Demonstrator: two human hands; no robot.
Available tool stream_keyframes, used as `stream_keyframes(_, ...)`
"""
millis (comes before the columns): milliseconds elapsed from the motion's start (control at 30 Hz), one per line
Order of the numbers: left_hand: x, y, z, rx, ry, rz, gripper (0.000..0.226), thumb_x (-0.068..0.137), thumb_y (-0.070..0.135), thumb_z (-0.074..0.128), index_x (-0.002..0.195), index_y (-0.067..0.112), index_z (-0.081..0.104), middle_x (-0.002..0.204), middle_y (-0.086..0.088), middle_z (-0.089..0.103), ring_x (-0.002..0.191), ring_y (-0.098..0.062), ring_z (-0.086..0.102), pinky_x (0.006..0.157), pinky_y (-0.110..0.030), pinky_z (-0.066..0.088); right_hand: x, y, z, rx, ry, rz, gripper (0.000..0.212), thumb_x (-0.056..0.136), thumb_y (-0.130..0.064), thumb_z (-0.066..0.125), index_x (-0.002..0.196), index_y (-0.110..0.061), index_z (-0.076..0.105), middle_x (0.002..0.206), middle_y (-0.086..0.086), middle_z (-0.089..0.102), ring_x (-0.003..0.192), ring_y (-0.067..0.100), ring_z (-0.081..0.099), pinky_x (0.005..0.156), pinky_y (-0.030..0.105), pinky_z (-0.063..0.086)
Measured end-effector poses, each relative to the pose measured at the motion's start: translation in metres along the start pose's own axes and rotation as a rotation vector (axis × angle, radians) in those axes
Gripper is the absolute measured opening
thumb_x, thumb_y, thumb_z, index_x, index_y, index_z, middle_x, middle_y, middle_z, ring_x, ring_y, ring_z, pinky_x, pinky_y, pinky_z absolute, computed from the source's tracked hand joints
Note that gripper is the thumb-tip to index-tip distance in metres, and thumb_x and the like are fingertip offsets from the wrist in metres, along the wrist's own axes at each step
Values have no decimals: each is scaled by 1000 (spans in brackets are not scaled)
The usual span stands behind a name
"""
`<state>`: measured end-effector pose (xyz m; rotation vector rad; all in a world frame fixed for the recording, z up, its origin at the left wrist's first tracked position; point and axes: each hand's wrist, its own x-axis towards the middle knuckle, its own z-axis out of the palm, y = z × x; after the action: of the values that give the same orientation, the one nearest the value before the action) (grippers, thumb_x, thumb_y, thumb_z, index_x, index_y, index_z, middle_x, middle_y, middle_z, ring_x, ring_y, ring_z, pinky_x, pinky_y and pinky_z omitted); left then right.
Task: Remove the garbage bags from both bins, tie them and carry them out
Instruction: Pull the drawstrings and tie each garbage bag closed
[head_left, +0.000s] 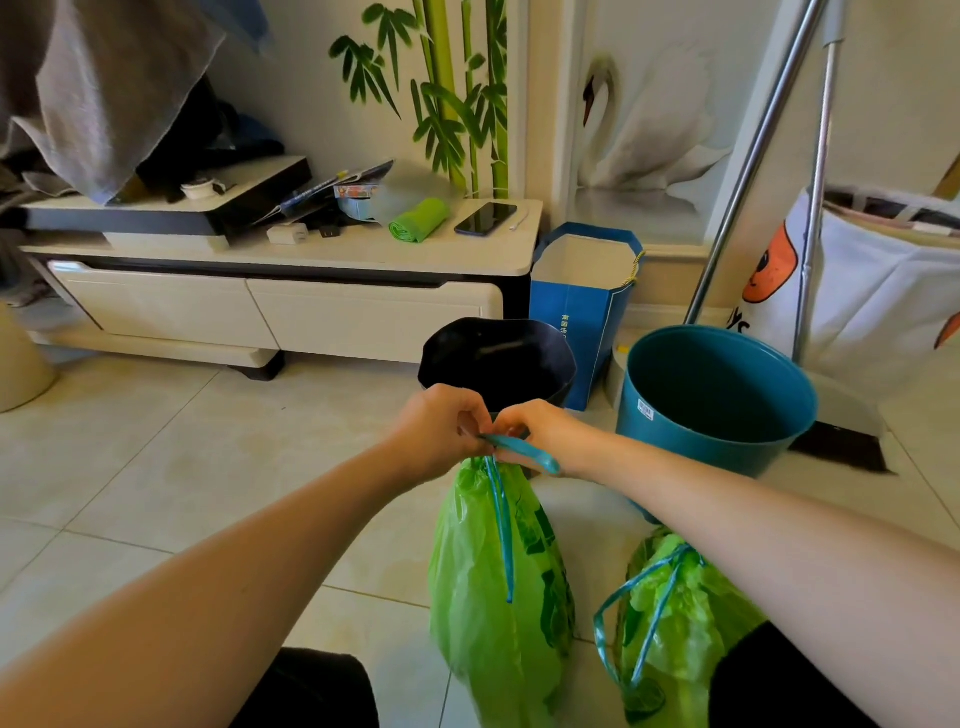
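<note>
A full green garbage bag (493, 587) hangs in the middle of the view, gathered at its neck. My left hand (441, 431) and my right hand (540, 436) meet right above it, both pinching its blue drawstring (519, 448); one loose end of the string trails down the bag's front. A second green bag (675, 618) rests on the floor at the lower right, its blue drawstring pulled into loops. Behind my hands stand a black bin (498, 358) and a teal bin (722, 395), both without a liner.
A low white cabinet (291, 312) runs along the wall, with a roll of green bags (420, 219) and a phone (485, 218) on top. A blue paper bag (584, 301), metal broom handles (753, 156) and a white sack (878, 291) stand at the right.
</note>
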<state>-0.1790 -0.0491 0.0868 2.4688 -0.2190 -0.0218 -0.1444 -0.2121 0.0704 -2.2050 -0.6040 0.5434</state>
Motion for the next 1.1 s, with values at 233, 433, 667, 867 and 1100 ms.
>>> stream_keyframes(233, -4, -6, -3, 372, 66, 70, 2, 80, 25, 65, 82, 25, 65, 88, 4, 68, 88, -18, 62, 74, -35, 53, 2, -13, -3, -71, -27, 9, 19, 85, -19, 66, 96, -3, 69, 83, 7, 64, 75, 16, 58, 72, 30, 49)
stream_keyframes(433, -9, -4, -2, 543, 53, 214, 3, 81, 27, 53, 83, 25, 55, 86, 7, 62, 90, -20, 54, 64, -30, 38, -1, -15, -6, 105, -66, 69, 23, 88, -17, 64, 95, 3, 72, 73, 11, 58, 68, 18, 52, 68, 29, 47)
stream_keyframes(667, -15, -6, -4, 524, 197, 302, 11, 88, 25, 57, 87, 14, 60, 85, -1, 64, 83, -23, 56, 62, -33, 42, 1, -11, -8, 154, -28, 123, 16, 91, -21, 60, 86, -8, 68, 82, 17, 62, 75, 23, 58, 81, 42, 56)
stream_keyframes(867, -19, -8, -6, 503, 212, 314, 14, 89, 26, 59, 88, 13, 62, 83, -3, 65, 79, -23, 57, 63, -34, 46, 8, -10, 1, 116, 21, 66, 18, 89, -29, 62, 100, -15, 64, 82, 9, 67, 63, 16, 59, 62, 34, 55)
stream_keyframes(1100, -20, -8, -9, 475, 179, 305, 13, 89, 25, 59, 88, 12, 60, 84, -4, 63, 78, -23, 55, 62, -38, 49, 12, -11, 4, -31, -23, -19, 9, 87, -25, 66, 94, -19, 65, 88, 2, 66, 77, 14, 61, 67, 27, 49)
